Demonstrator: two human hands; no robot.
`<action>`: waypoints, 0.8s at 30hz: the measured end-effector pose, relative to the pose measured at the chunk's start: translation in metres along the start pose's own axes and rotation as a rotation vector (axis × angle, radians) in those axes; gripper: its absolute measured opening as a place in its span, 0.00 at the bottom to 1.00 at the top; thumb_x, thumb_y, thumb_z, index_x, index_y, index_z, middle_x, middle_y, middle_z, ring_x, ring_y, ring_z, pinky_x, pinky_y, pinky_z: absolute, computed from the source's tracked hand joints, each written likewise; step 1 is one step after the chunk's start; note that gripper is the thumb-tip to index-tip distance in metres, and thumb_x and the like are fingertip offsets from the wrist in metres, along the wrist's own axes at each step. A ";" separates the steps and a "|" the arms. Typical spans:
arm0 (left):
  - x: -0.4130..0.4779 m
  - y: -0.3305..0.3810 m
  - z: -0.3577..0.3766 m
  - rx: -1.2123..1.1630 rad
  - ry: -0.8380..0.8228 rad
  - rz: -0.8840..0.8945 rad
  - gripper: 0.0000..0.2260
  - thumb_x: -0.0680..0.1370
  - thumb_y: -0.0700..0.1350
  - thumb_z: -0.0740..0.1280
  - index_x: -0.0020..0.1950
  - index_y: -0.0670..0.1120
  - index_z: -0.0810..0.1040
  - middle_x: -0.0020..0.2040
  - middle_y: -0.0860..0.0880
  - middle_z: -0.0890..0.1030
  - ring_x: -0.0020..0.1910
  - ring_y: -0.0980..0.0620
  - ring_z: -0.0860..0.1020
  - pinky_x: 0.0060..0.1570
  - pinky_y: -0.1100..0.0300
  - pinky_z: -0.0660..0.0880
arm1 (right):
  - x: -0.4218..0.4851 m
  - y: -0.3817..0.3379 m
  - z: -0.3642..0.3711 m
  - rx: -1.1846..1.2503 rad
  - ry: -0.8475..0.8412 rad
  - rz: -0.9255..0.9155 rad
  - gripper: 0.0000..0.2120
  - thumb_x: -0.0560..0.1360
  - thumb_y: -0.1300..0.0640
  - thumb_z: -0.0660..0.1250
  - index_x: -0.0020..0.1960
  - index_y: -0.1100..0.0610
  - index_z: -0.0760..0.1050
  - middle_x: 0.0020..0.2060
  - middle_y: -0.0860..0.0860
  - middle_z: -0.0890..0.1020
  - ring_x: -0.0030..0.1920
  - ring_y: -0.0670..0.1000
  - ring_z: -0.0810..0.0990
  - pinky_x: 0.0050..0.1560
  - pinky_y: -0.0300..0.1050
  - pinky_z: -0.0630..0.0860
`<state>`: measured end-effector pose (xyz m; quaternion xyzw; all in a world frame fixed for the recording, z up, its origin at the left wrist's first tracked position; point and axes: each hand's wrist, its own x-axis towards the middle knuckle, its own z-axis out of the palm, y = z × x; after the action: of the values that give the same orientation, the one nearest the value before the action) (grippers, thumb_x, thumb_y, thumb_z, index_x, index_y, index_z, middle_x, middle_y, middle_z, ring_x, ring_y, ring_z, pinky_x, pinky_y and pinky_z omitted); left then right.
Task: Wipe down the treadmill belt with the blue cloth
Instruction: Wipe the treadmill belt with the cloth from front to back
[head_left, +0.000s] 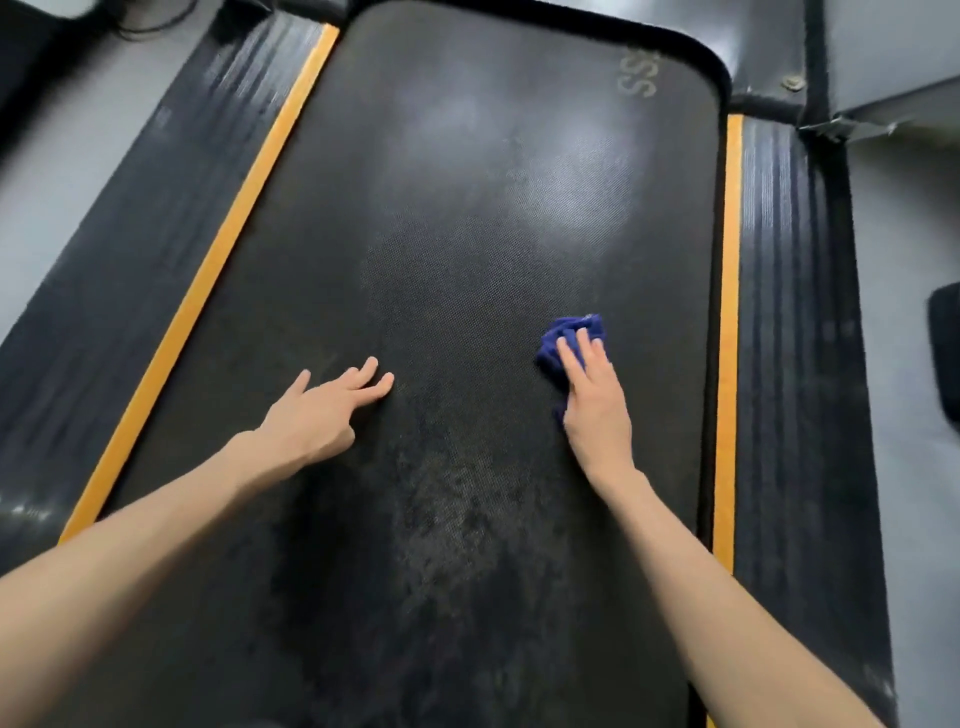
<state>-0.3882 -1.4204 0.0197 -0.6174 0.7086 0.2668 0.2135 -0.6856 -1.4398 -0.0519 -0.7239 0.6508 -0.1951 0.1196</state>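
The black treadmill belt fills the middle of the view, with dull, dusty patches down its centre. A crumpled blue cloth lies on the belt's right half. My right hand presses flat on the cloth with straight fingers, covering its near part. My left hand rests on the belt's left half with its fingers spread and straight, holding nothing.
Orange strips run along both sides of the belt, with ribbed black side rails beyond them. Grey floor lies on the left and right. The black motor cover sits at the far end.
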 end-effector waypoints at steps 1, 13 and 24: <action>0.000 -0.003 0.003 0.010 0.022 0.011 0.39 0.71 0.33 0.56 0.76 0.57 0.44 0.77 0.56 0.41 0.76 0.57 0.47 0.73 0.47 0.42 | 0.009 -0.012 0.007 -0.008 0.074 0.115 0.29 0.67 0.67 0.56 0.69 0.61 0.68 0.70 0.59 0.67 0.71 0.61 0.64 0.68 0.57 0.65; 0.001 0.011 0.019 -0.072 0.156 -0.008 0.35 0.72 0.36 0.58 0.76 0.52 0.50 0.77 0.51 0.46 0.76 0.52 0.50 0.72 0.43 0.48 | -0.031 -0.002 -0.002 -0.030 -0.006 -0.089 0.28 0.70 0.66 0.52 0.69 0.58 0.68 0.70 0.57 0.66 0.71 0.58 0.63 0.69 0.57 0.64; -0.002 0.029 0.011 0.037 0.207 -0.123 0.29 0.75 0.40 0.55 0.75 0.51 0.55 0.77 0.51 0.53 0.73 0.53 0.59 0.71 0.41 0.42 | -0.058 -0.027 0.010 0.047 -0.226 -0.405 0.32 0.65 0.74 0.58 0.68 0.61 0.68 0.70 0.58 0.67 0.70 0.61 0.64 0.70 0.55 0.59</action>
<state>-0.4171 -1.4088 0.0156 -0.6800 0.6924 0.1748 0.1663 -0.6615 -1.3800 -0.0571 -0.8539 0.4703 -0.1481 0.1669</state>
